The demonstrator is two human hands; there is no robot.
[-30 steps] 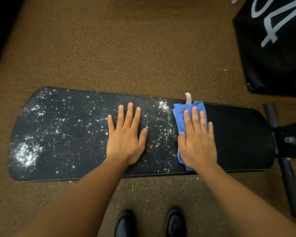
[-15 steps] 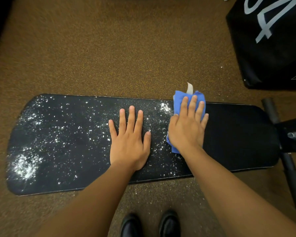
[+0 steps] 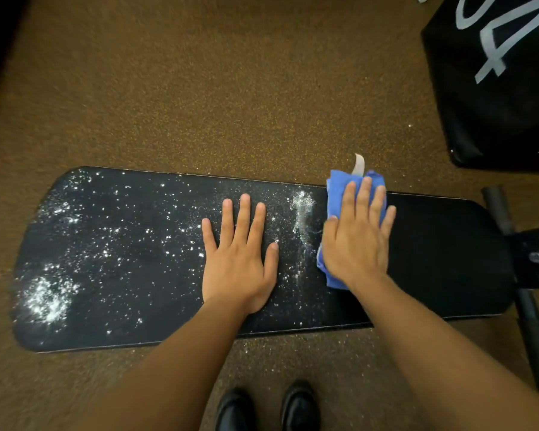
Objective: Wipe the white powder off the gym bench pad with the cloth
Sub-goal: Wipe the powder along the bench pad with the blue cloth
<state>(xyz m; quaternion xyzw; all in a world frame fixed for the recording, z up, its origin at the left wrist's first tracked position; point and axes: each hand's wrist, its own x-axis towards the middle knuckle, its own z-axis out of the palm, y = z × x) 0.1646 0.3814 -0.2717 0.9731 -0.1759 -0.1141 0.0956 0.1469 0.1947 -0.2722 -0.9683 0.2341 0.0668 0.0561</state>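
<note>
Brown gym flooring surrounds the bench pad, where both hands lie spread, left hand on white powder, right hand pressing the cloth.

One bench pad, one cloth, two hands, two shoes.

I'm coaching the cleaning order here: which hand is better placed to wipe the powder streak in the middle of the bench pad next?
Right. The right hand already presses the folded blue cloth flat on the black padded bench pad, right beside the white powder streak. The left hand lies flat and bare on the pad, likely just bracing.
</note>
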